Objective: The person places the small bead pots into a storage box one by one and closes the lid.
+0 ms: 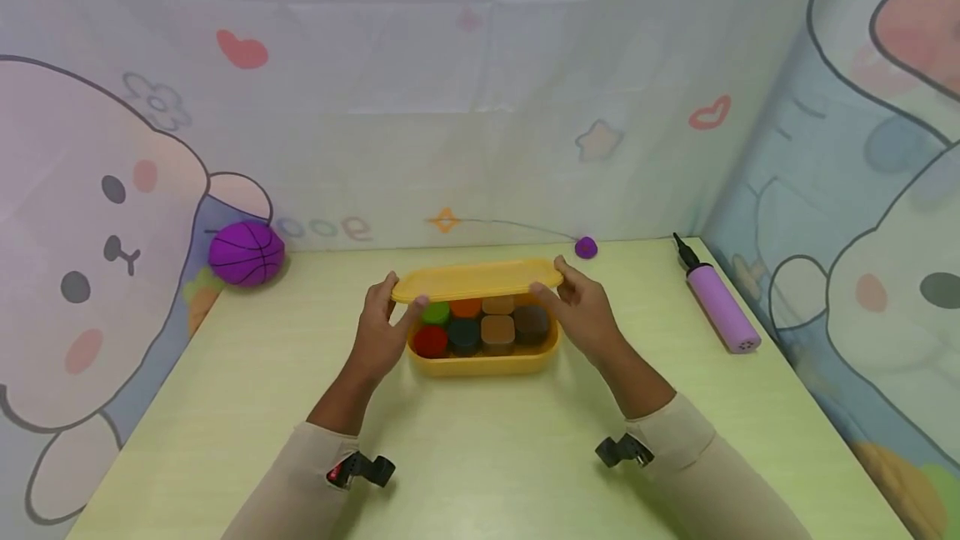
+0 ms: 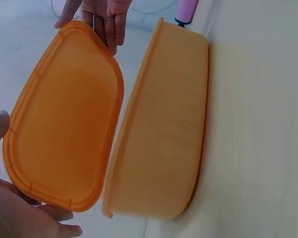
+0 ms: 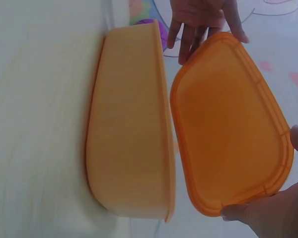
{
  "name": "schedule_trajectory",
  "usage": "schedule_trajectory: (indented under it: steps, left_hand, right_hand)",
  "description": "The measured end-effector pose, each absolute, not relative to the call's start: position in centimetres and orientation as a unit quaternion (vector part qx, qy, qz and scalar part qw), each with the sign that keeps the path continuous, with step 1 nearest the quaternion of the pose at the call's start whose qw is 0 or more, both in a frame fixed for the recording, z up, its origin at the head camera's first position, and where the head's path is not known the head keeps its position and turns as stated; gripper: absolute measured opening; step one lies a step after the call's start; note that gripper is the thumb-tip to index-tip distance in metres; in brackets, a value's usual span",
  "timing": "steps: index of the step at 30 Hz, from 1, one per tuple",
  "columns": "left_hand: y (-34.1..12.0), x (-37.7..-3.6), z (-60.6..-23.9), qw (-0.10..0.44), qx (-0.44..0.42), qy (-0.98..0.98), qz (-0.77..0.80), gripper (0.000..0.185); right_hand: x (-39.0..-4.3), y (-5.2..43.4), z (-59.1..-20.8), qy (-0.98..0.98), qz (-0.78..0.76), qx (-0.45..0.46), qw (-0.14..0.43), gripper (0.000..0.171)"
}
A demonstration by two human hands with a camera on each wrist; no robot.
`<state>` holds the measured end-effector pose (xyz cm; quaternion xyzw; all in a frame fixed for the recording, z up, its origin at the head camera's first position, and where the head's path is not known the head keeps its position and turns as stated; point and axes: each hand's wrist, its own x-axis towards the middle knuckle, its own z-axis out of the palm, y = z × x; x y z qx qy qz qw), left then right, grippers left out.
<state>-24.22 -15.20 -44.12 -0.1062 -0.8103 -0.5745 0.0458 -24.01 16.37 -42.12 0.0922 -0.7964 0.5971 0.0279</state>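
Hands: left hand [image 1: 380,333], right hand [image 1: 583,317] | hold lid [image 1: 477,280] ends | above box [image 1: 483,361]

A box [image 1: 483,361] is set at the middle of the table [image 1: 480,457], with small tubs [image 1: 480,325] inside it. A lid [image 1: 477,280] is held just above it between two hands. A ball [image 1: 246,253] lies far left, a pump [image 1: 722,307] far right.
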Motion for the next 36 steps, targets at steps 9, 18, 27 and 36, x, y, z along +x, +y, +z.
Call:
schedule_trajectory:
  steps: [9, 18, 27, 36]
  left_hand:
    - [-15.4, -23.6, -46.0, 0.048, -0.112, -0.844, -0.522, 0.096]
    - [-15.5, -22.5, -47.6, 0.027, -0.086, -0.84, -0.535, 0.101]
    - [-15.4, -22.0, -48.7, 0.052, -0.112, -0.841, -0.527, 0.097]
    - [-15.4, -21.4, -49.4, 0.045, -0.112, -0.845, -0.521, 0.102]
  right_hand:
    - [-23.7, 17.5, -43.6, -0.781, 0.609, 0.138, -0.023, 0.096]
    - [-23.2, 17.8, -44.7, -0.799, 0.574, 0.172, -0.047, 0.097]
    - [-23.1, 18.2, -46.4, -0.843, 0.505, 0.182, -0.026, 0.092]
    - [-23.0, 18.3, -47.3, -0.842, 0.509, 0.177, -0.032, 0.088]
